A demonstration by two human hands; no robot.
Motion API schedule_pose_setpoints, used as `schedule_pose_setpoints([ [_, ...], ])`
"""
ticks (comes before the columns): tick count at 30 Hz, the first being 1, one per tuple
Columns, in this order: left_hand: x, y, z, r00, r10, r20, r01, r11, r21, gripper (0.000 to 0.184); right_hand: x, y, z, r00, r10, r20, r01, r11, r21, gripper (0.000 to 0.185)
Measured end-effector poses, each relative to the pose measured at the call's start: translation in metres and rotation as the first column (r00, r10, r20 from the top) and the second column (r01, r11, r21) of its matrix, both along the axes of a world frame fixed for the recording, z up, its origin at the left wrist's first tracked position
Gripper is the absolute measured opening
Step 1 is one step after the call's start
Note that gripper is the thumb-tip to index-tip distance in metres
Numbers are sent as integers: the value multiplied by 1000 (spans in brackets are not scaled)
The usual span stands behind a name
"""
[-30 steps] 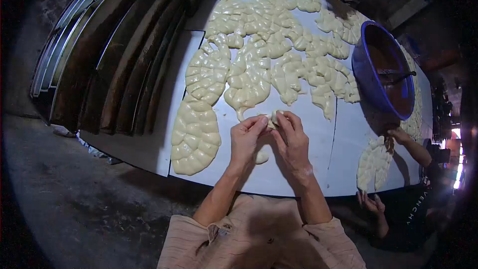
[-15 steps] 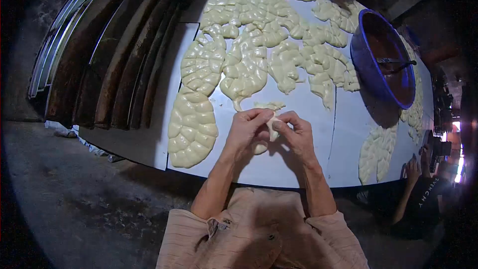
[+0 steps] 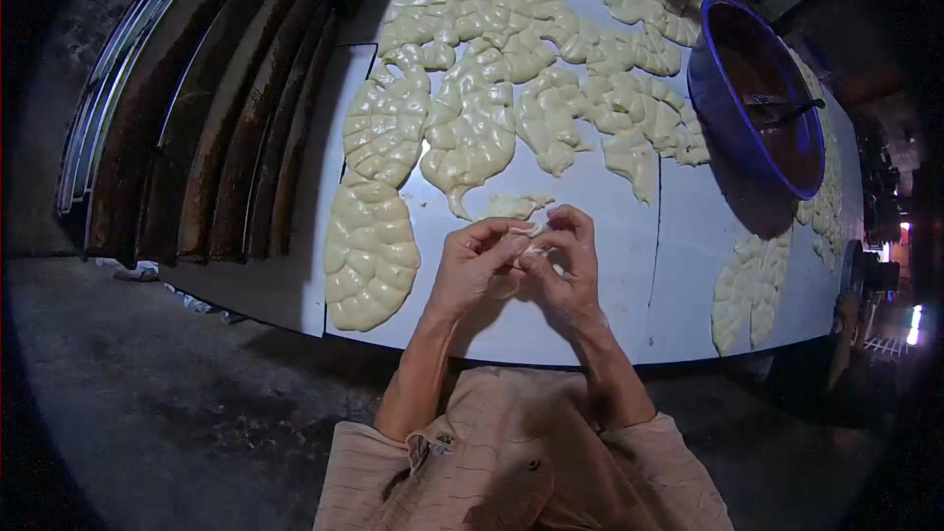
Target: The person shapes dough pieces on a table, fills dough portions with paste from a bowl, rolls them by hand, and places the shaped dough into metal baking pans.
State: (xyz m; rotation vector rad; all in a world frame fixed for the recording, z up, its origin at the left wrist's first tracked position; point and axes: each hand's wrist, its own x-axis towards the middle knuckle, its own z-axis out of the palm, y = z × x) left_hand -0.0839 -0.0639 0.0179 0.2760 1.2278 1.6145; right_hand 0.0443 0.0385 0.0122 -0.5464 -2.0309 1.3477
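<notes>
Over the near part of the white table (image 3: pixel 610 315), my left hand (image 3: pixel 472 265) and my right hand (image 3: pixel 570 270) meet fingertip to fingertip. Both are closed on a small piece of pale dough (image 3: pixel 533 230), pinching its edges. Fingers cover most of it, so any contents are hidden. Just beyond my hands lies a loose dough scrap (image 3: pixel 516 206). Another pale dough lump (image 3: pixel 503 285) shows partly beneath my hands. Left of them rests a rounded patch of glossy dough pieces (image 3: pixel 369 256) pressed side by side.
A blue bowl (image 3: pixel 700 88) of brown filling (image 3: pixel 757 64) with a dark-handled utensil (image 3: pixel 787 103) stands at right. Several dough sheets (image 3: pixel 472 128) spread across the far table, and more dough (image 3: pixel 752 290) lies at near right. Stacked dark trays (image 3: pixel 226 128) line the left side.
My fingers have shifted around the dough piece, covering more of it; my right fingers now curl higher. The view has moved slightly. The other person at the right edge has mostly left view.
</notes>
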Motion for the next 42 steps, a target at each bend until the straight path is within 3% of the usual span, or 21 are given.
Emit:
schedule_pose_setpoints([
  [2, 3, 0, -1, 998, -31, -55, 31, 1000, 1, 22, -5, -12, -15, 978, -129, -166, 78, 956, -282, 18],
  [5, 9, -1, 6, 996, -68, -53, 68, 998, -9, 25, -10, -15, -13, 955, -234, -182, 186, 951, -247, 20],
  [7, 17, 1, 5, 992, -70, -109, 75, 996, 40, 28, -5, -6, -18, 971, -220, -89, 218, 975, -31, 21],
  [8, 23, 0, 5, 992, -58, -116, 67, 995, 72, 29, -5, -2, -16, 961, -243, -136, 249, 968, 30, 21],
  [11, 29, 1, 2, 995, 11, -97, -11, 1000, 1, 28, 4, 3, -15, 983, -182, -5, 182, 983, 37, 22],
  [14, 30, 1, 2, 988, 142, -66, -151, 978, -147, 22, 5, 6, -6, 951, -90, 296, 136, 981, -139, 26],
  [17, 27, -4, 11, 980, 193, 55, -175, 956, -233, 25, 8, -7, 17, 992, -63, 106, 82, 980, -181, 23],
  [18, 26, -9, 8, 989, 146, 2, -143, 969, -203, 28, 10, -8, 29, 991, -5, 135, -3, 998, 56, 25],
  [20, 27, -18, 1, 993, 52, -107, -68, 986, -150, 34, 23, -12, 21, 987, 103, 120, -105, 994, 10, 30],
  [22, 28, -25, 9, 933, 80, -351, -147, 974, -170, 39, 36, -6, 25, 968, 181, 176, -181, 983, -17, 41],
  [23, 28, -28, 16, 881, 87, -466, -186, 968, -171, 42, 41, -6, 25, 972, 167, 166, -122, 959, -255, 40],
  [24, 28, -34, 25, 908, 128, -398, -229, 949, -217, 47, 45, -6, 26, 976, 150, 159, -57, 877, -476, 40],
  [25, 22, -40, 23, 862, 70, -502, -243, 926, -289, 42, 50, -6, 26, 979, 131, 157, 8, 742, -670, 39],
  [27, 11, -55, 15, 621, -124, -774, -153, 949, -275, 38, 59, -7, 11, 960, 196, 200, 6, 700, -714, 39],
  [29, 14, -54, 14, 576, -230, -785, -59, 945, -320, 33, 63, -12, 2, 939, 266, 218, 19, 592, -806, 39],
  [30, 15, -52, 13, 548, -281, -788, -12, 939, -343, 31, 58, -18, -4, 923, 284, 261, 6, 666, -746, 39],
  [33, 12, -41, -5, 490, -378, -786, 77, 916, -393, 27, 42, -34, -18, 936, 161, 314, 124, 682, -721, 37],
  [37, 7, -32, -3, 580, -428, -693, 202, 900, -387, 24, 41, -43, -25, 945, 138, 296, 109, 721, -684, 32],
  [38, 9, -32, -3, 601, -418, -682, 218, 906, -363, 23, 43, -44, -27, 971, 105, 215, 102, 632, -768, 30],
  [41, 11, -29, 13, 629, -470, -619, 285, 880, -379, 22, 48, -42, -7, 955, 123, 271, 148, 592, -792, 28],
  [42, 13, -31, -1, 569, -477, -670, 275, 878, -392, 25, 48, -43, 0, 920, 153, 360, 180, 652, -736, 27],
])
